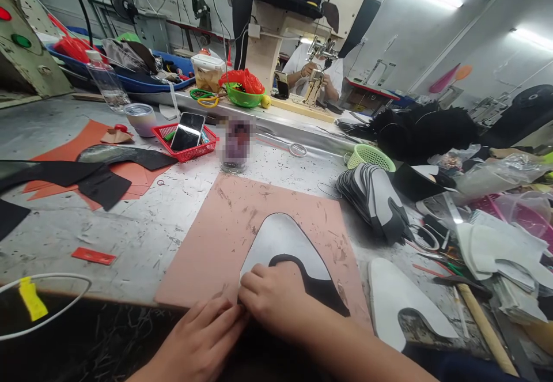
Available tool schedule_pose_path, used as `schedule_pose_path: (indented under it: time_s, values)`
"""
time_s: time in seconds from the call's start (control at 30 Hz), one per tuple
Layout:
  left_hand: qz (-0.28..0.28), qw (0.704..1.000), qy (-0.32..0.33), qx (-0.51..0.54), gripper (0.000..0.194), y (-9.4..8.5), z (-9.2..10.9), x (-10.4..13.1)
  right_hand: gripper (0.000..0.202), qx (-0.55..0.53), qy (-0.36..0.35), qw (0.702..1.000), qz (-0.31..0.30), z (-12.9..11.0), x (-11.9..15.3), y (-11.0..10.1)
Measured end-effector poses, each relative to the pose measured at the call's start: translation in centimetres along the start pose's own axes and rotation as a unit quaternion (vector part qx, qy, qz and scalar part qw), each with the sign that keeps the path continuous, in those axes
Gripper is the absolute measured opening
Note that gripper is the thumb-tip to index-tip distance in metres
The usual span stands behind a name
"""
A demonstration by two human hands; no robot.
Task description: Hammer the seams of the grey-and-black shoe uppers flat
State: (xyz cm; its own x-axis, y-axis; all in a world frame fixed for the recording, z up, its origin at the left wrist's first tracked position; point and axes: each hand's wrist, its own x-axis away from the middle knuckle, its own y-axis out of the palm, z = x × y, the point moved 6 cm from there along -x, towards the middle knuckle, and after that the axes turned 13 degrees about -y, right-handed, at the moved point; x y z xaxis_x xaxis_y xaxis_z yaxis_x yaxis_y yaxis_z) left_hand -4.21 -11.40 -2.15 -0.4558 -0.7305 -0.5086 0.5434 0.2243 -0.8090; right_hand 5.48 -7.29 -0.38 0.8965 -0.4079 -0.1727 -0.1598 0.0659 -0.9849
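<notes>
A shoe upper piece (276, 238), pale grey with a black curved part, lies on a pinkish mat (203, 244) at the table's front edge. My right hand (272, 295) rests over its lower left side, fingers curled down at the edge. Close against it, my left hand (209, 336) has its fingers pressed together, their tips meeting the right fingers at the piece's edge. Both thumbs and the piece's lower end are hidden. To the right lies a white template-like piece (389, 295) with a curved cutout, and behind it a stack of similar upper pieces (371, 197).
A hammer (484, 324) and scissors (425, 237) lie at the right among scraps. Behind the mat stand a blurred jar (235, 146) and a red basket (185, 148) with a phone. Black and orange pieces (133, 180) lie left. A person (298, 62) works behind a sewing machine (268, 30).
</notes>
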Motion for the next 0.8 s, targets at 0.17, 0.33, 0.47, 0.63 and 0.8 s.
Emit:
schedule_pose_path:
  time_s: [0.17, 0.33, 0.47, 0.63, 0.8]
  values:
    - [0.019, 1.0, 0.005, 0.015, 0.032, -0.5, 0.1, -0.1, 0.014, 0.021, -0.041, 0.999, 0.024, -0.3, -0.5, 0.1]
    - [0.005, 1.0, 0.019, -0.006, 0.027, -0.4, -0.1, 0.1, 0.009, -0.131, 0.148, 0.979, 0.052, 2.7, -0.1, 1.4]
    - [-0.046, 0.998, 0.049, -0.018, 0.023, 0.4, -0.2, -0.1, 0.01, -0.344, 0.325, 0.877, 0.087, 5.2, 0.9, 3.1]
    - [-0.085, 0.994, 0.069, -0.002, 0.027, 1.2, -0.5, 0.0, 0.005, -0.575, 0.463, 0.65, 0.18, 9.3, 2.4, 4.9]
    - [-0.11, 0.989, 0.097, 0.004, 0.02, 0.5, -0.3, -1.3, 0.012, -0.475, 0.514, 0.645, 0.306, 15.5, 5.9, 2.3]
